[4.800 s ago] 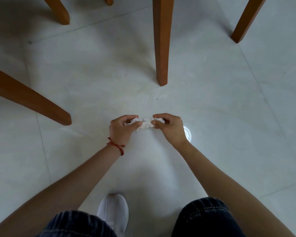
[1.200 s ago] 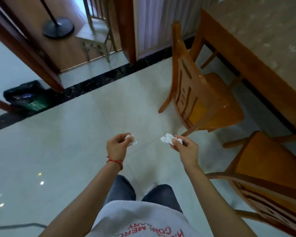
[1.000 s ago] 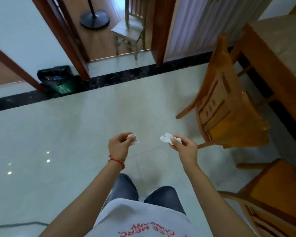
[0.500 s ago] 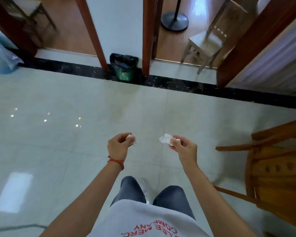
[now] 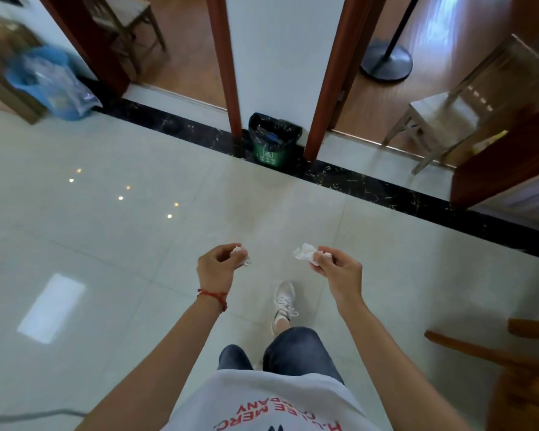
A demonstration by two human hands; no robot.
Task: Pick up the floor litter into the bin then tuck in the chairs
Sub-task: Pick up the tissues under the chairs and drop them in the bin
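My left hand (image 5: 217, 265) pinches a small crumpled white tissue (image 5: 240, 254) at chest height. My right hand (image 5: 339, 269) pinches a second, larger crumpled white tissue (image 5: 305, 252). The two hands are held apart above the pale tiled floor. Straight ahead, a small green bin (image 5: 274, 140) lined with a black bag stands against the white wall section between two red-brown door frames. Part of a wooden chair (image 5: 504, 365) shows at the lower right edge.
A blue plastic bag (image 5: 49, 84) lies at the far left by a doorway. A black floor-lamp base (image 5: 386, 62) and a pale wooden chair (image 5: 448, 110) stand in the room beyond the right doorway. A black marble strip (image 5: 386, 191) crosses the floor.
I stood up from crouching with a tissue in each hand and turned left from the table. The bin has come to the middle of the view and nearer; the wooden chairs slid off right.
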